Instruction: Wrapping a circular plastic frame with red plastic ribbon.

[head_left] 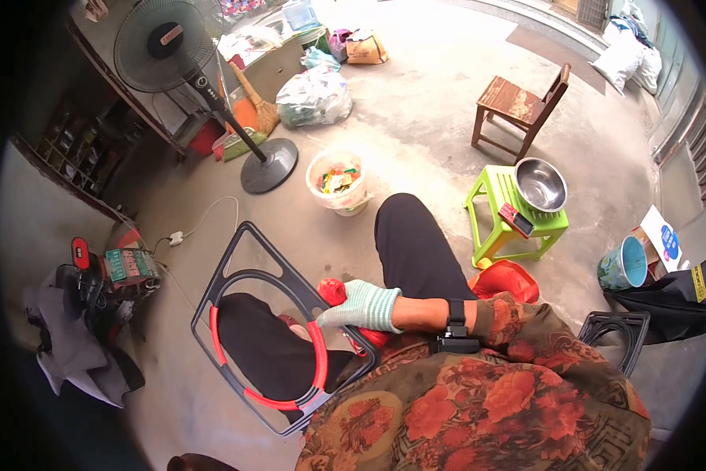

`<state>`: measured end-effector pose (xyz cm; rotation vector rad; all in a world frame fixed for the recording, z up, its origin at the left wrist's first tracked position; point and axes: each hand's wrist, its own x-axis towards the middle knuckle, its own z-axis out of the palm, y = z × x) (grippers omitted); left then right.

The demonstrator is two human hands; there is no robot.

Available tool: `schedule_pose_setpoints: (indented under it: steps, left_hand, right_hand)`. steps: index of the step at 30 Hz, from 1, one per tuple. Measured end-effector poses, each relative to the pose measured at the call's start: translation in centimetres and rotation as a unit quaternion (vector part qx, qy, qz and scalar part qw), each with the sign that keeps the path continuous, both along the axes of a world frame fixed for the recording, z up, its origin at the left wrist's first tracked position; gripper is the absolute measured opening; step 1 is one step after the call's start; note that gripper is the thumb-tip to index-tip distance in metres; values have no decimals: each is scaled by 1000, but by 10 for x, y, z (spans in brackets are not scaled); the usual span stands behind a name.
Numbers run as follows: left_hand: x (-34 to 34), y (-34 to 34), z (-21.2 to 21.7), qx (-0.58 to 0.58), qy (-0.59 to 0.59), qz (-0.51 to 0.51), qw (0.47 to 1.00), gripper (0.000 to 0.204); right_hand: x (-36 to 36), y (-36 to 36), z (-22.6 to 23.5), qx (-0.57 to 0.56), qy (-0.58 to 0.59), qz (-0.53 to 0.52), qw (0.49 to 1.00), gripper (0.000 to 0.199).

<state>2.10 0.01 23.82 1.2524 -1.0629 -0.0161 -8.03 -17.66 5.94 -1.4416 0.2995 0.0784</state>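
Note:
My right hand [359, 307], in a pale green and white striped glove, is closed around a red roll [332, 291], whose ends stick out above and below the fist. Its fingertips are by the inner ring of a black plastic frame [247, 250]. This frame lies tilted over my lap, and red wrapping [320, 357] covers several stretches of the ring. My left hand is not in view. Through the ring, dark trousers [255, 345] show, along with a small skin-toned patch that I cannot make out.
A clear tub [337, 206] with colourful scraps stands ahead, beside a standing fan [268, 166]. On the right are a green stool [485, 228] with a steel bowl [539, 185], a wooden chair [511, 100], a red bag [510, 279] and another black frame [638, 345].

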Motion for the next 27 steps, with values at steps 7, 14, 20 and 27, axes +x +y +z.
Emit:
schedule_pose_setpoints:
  steps: [7, 14, 20, 27]
  left_hand:
    - [-5, 23, -2, 43, -21, 60, 997, 32]
    - [-15, 47, -3, 84, -36, 127, 988, 31]
    - [-37, 43, -19, 87, -13, 148, 985, 31]
    - [-47, 33, -51, 77, 11, 153, 985, 30]
  right_hand:
    - [2, -3, 0, -74, 12, 1, 997, 28]
    - [2, 1, 2, -119, -59, -32, 991, 32]
    - [3, -2, -4, -205, -37, 18, 978, 33]
    - [-2, -5, 12, -173, -11, 15, 985, 36]
